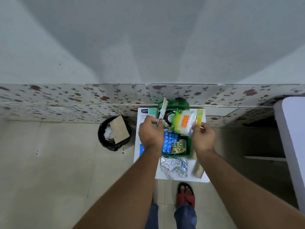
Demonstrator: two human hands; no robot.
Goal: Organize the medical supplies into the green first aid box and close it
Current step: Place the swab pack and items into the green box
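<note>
Green first aid box (188, 150) open on white tabletop (179, 178), blister packs (169, 142) already inside. Left hand (151, 135) at nine o'clock of box, grip pinching slim sachet (162, 111), long axis toward twelve. Right hand (203, 138) at three o'clock, grip clamped on cotton bud pack (182, 122) above box, nearer the opening. Foil strips (175, 166) waiting at six o'clock.

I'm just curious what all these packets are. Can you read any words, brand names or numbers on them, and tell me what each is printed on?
"Hans": white letters on a blue patch, on the white box at the table's far left; the word is cut off by a green packet.
The smaller line beneath it: too blurred to read.
Orange label on the cotton swab pack: blurred, unreadable.
Yellow packet, blue blister strips, gold strip, silver strips: print too small to read.
</note>
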